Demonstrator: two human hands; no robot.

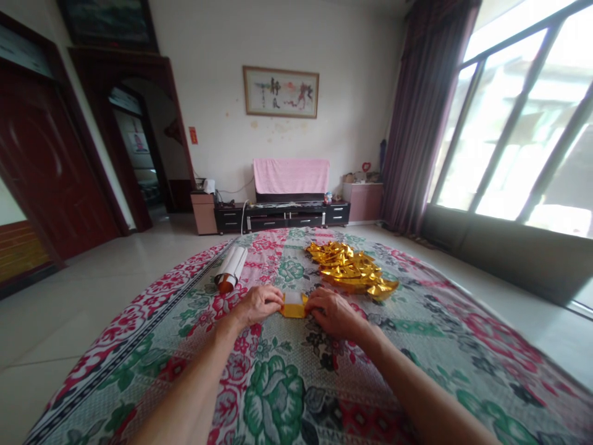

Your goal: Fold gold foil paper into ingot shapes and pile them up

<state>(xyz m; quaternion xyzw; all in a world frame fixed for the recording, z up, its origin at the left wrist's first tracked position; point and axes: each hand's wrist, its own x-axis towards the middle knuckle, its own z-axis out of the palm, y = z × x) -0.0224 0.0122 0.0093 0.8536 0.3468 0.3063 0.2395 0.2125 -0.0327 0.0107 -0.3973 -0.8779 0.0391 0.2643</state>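
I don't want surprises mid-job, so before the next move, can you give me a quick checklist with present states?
1. Left hand at the left end of the gold-and-white piece: ok, fingers pinch it.
2. Right hand at its right end: ok, fingers on it.
3. A hand free for anything else: not ok, both are occupied.
4. Shiny gold heap off the piece: ok, it lies beyond.
5. White roll clear of the left hand: ok.
6. Piece's underside undamaged: cannot tell, hidden.
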